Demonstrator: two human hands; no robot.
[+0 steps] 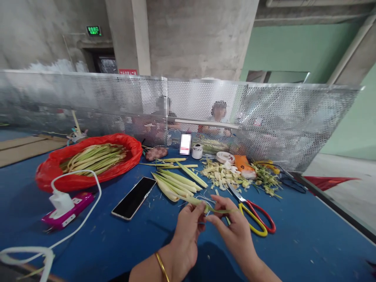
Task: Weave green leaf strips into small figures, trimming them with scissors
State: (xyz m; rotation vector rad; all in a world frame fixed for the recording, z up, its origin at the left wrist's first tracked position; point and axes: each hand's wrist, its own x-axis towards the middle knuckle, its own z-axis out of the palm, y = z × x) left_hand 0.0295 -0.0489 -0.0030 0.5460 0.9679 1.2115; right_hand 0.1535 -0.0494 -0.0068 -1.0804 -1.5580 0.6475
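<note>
Left fingers [198,212] pinch a slender pale-green stalk [191,200]; right fingers [221,202] curl at its end, grip unclear; red-and-yellow-handled metal scissors [241,199] crowd them, pale scraps [217,174] heaped beyond!

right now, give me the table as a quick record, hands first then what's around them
left hand: pinching a green strip
right hand: beside the strip, grip unclear
scissors: right of the right hand, red and yellow handles
phone: lying flat, screen dark
loose stalks: beyond the hands
trimmings: heaped near the scissors' tips
red bag: open, holding long stems
</note>
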